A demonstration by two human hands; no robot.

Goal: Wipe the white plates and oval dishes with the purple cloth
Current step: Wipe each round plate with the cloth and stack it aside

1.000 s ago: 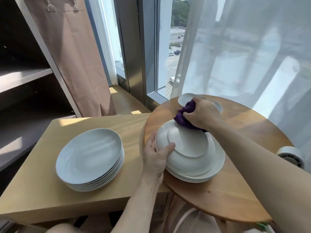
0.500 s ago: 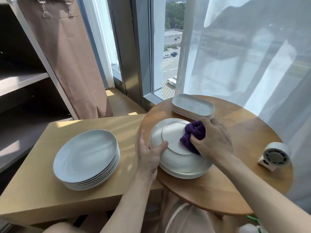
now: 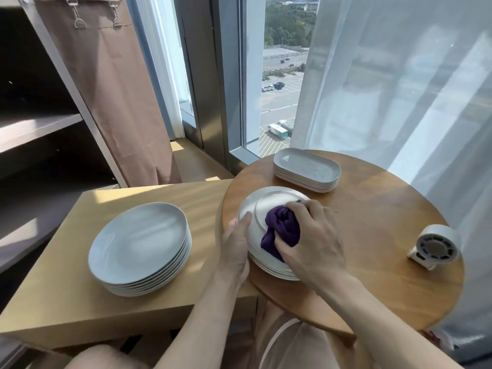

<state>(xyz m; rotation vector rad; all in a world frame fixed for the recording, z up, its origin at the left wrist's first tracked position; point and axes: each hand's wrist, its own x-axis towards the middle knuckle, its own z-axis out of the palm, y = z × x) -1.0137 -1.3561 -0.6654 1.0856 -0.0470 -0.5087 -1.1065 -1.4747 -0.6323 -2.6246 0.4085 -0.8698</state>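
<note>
The right hand [image 3: 311, 241] is gripping the purple cloth [image 3: 282, 230], fingers curled over the bunched fabric, and is pressing it onto the top plate [image 3: 269, 205] of the inverted stack [image 3: 271, 270]. The cloth is lying on the near right part of that plate's upturned base, partly covering the foot ring.

The left hand [image 3: 235, 246] is gripping the left rim of the inverted stack. Its thumb is lying across the sloping underside of the top plate; its fingers are passing out of sight beyond the rim.

The inverted stack is sitting on the round bench [image 3: 372, 235], near that bench's left edge. A stack of oval dishes [image 3: 306, 169] is standing right way up at the far side of the same bench, just beyond the inverted stack and apart from it. A small white device with a slotted round face [image 3: 434, 246] is standing near the right edge.

A second stack of white plates [image 3: 138, 241], right way up, is resting on the rectangular bench [image 3: 66, 302], which is adjoining the round bench on the left. The round top is overlapping its right end.

A sheer curtain [image 3: 399, 89] is hanging behind the round bench, and a brown curtain [image 3: 119, 89] is hanging beside a dark shelf unit [image 3: 40, 129] on the left.
</note>
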